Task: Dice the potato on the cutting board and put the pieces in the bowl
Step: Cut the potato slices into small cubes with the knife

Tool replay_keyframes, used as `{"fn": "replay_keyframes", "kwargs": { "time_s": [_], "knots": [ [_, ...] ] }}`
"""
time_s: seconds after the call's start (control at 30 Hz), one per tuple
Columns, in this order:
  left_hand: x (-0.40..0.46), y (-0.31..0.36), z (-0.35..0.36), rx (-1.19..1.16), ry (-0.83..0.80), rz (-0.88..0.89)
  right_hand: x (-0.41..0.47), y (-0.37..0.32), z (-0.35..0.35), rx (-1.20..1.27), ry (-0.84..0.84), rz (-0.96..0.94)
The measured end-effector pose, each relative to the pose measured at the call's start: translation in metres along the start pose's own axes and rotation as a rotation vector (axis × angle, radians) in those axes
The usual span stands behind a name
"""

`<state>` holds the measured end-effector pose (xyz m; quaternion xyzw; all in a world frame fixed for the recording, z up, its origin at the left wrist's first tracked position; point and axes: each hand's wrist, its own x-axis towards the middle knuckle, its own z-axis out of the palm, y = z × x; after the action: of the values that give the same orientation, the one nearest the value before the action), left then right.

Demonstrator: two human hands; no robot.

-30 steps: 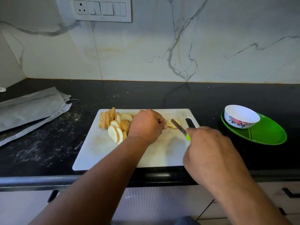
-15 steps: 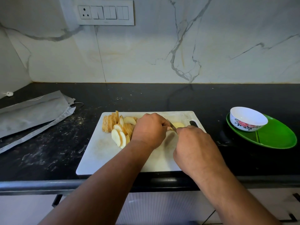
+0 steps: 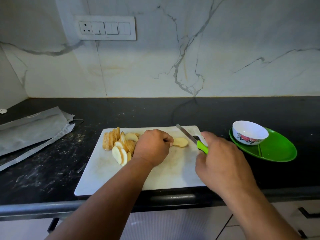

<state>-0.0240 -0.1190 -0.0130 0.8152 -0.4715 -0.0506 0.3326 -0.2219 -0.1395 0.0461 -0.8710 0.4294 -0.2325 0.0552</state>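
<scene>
A white cutting board lies on the black counter. Several pale potato slices are fanned and stacked at its back left. My left hand sits curled beside them, its fingertips holding a small potato piece flat on the board. My right hand grips a green-handled knife; the blade points back and left, lifted to the right of that piece. A white floral bowl stands empty on a green plate at the right.
A folded grey cloth lies on the counter at the left. The dusty black counter runs back to a marble wall with a switch panel. Drawer handles show below the counter edge.
The knife was down at the potato piece half a second ago; now my right hand has drawn it up and to the right. My left hand stays on the piece.
</scene>
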Motion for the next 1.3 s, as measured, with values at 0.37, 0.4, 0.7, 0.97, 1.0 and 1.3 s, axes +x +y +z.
{"fn": "replay_keyframes", "kwargs": {
  "time_s": [0.37,0.4,0.7,0.97,1.0,1.3],
  "knots": [
    [0.004,0.004,-0.001,0.006,-0.057,0.015,0.069,0.018,0.057,0.342,-0.152,0.191],
    [0.005,0.005,-0.001,-0.018,-0.056,0.003,0.071,0.019,0.06,0.345,-0.155,0.171],
    [0.001,0.006,-0.003,-0.143,0.006,-0.031,0.121,0.036,0.067,0.347,-0.455,-0.095],
    [0.002,0.002,-0.003,-0.086,0.067,-0.073,0.132,0.046,0.07,0.604,-0.603,-0.143],
    [0.002,0.001,-0.003,-0.073,0.071,-0.068,0.132,0.046,0.071,0.615,-0.59,-0.139],
    [0.003,0.001,0.002,0.038,0.099,0.0,0.131,0.047,0.082,0.538,-0.485,-0.201]
  ]
}}
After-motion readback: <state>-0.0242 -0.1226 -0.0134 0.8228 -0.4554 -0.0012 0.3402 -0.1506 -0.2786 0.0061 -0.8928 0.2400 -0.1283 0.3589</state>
